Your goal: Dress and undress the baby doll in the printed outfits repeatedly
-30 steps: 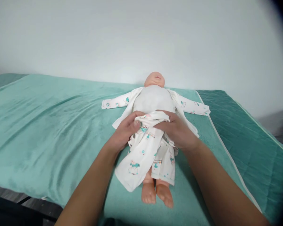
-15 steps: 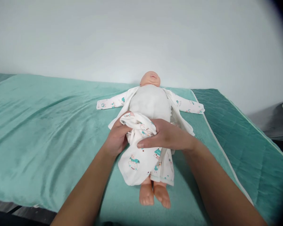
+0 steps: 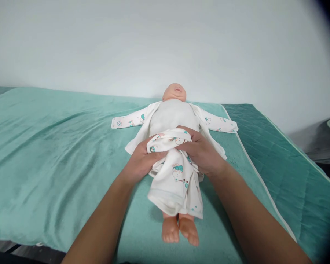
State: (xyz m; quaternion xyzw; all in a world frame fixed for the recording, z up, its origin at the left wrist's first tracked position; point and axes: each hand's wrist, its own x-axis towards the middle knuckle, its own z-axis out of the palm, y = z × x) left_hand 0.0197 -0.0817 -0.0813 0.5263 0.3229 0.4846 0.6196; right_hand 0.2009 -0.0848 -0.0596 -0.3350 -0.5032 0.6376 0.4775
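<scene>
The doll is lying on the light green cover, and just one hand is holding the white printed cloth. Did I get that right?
Not quite: both hands hold the white printed cloth. The head view shows the left hand and right hand gripping it. The doll does lie on the light green cover.

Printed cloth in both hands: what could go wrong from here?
1. The printed cloth is bunched between the left hand and right hand, so its folds might twist or tangle.
2. Its loose end hangs over the doll's legs near the feet; it could catch on them.
3. The open white top spreads beside both hands, so a panel might get snagged.
</scene>
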